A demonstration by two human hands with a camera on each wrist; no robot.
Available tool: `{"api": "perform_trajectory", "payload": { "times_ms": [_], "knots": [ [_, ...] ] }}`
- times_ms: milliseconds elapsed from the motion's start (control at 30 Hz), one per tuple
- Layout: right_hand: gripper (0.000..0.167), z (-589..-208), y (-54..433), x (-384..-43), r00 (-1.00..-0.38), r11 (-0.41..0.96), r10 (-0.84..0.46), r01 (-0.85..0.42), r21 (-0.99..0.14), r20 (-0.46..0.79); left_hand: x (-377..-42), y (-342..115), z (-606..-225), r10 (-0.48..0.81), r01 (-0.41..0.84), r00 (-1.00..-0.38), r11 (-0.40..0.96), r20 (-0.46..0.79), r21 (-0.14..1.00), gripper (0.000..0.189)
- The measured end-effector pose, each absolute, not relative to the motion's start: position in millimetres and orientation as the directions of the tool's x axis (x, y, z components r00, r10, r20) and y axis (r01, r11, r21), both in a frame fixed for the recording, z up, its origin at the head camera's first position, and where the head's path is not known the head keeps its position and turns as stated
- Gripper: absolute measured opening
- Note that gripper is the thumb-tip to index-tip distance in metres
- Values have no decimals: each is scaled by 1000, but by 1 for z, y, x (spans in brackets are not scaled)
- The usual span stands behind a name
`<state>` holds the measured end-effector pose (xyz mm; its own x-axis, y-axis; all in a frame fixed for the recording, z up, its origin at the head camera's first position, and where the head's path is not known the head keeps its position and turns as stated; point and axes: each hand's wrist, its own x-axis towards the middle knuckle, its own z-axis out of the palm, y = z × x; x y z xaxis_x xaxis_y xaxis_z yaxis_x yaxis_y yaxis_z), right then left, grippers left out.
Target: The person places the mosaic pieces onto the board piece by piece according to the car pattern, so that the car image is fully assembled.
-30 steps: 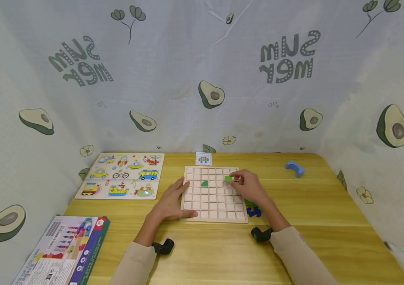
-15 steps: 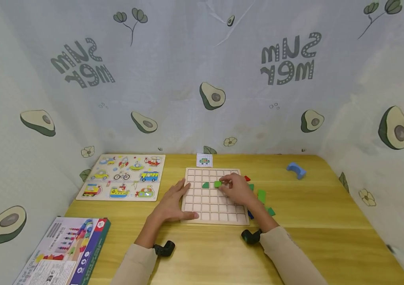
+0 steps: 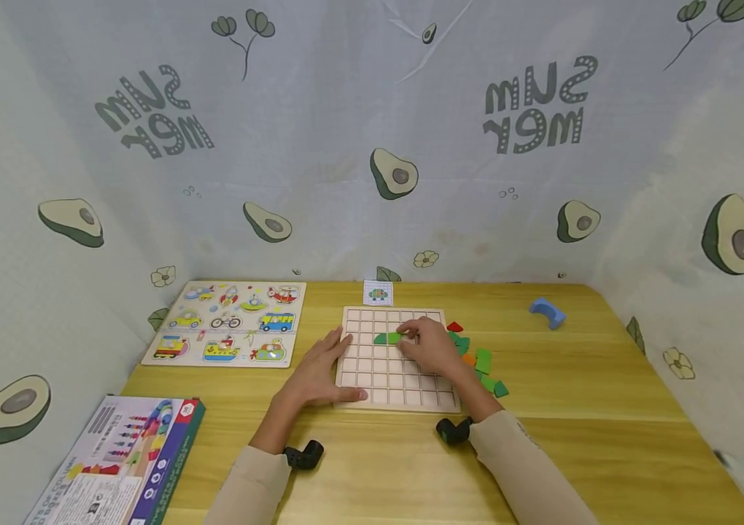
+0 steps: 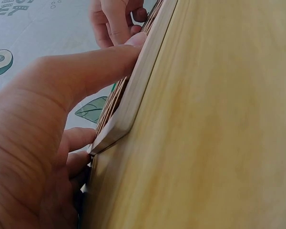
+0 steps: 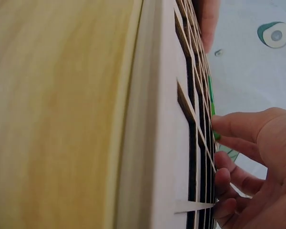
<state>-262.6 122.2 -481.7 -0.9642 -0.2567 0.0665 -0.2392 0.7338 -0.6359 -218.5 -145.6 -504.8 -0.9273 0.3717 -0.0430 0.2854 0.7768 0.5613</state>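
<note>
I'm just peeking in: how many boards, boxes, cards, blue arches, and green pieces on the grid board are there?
Boards: 2 (grid board, vehicle board)
Boxes: 1
Cards: 1
Blue arches: 1
Pieces on grid board: 2 (dark green piece, light green piece)
Total: 7

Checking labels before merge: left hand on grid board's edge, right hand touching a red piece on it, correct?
Colour's off: the right hand touches a light green piece, not red, per the head view. The left hand is on the edge of the grid board, as you say.
</note>
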Motion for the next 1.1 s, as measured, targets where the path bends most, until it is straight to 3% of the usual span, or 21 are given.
{"api": "perform_trajectory", "payload": {
  "times_ms": [633, 1100],
  "knots": [
    [26, -480, 143, -253, -954, 647, -267, -281, -709, 134, -219, -145, -501, 394, 293, -917, 775, -66, 560, 115],
    [24, -479, 209, -252, -975, 709, -200, -213, -672, 98, -220, -149, -493, 394, 274, -917, 740, -66, 615, 107]
  ]
}}
